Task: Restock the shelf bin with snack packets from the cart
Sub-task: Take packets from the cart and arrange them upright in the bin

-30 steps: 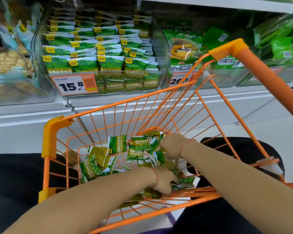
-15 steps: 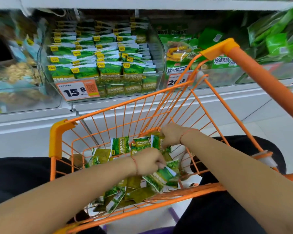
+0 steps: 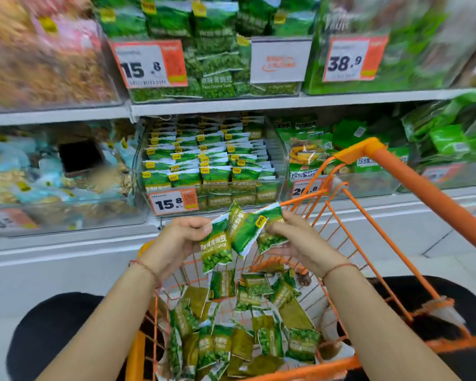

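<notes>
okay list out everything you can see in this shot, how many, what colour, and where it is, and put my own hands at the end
Held snack packets: about three, green and white, fanned out above the cart between both hands.
Loose snack packets: many, green and olive, heaped in the cart's bottom.
Cart: one, orange wire, in front of the lower shelf.
Shelf bin: one, clear, lower shelf centre, rows of green packets standing inside.
15.8 price tag: one, white and orange, on that bin's front.
Upper bin: one, clear, green packets, its own 15.8 tag.
38.9 price tag: one, white and orange, upper right.
Side bins: several, blurred; pale snacks left, green bags right.
Left hand: holds the packets' left edge.
Right hand: pinches their right edge.
</notes>
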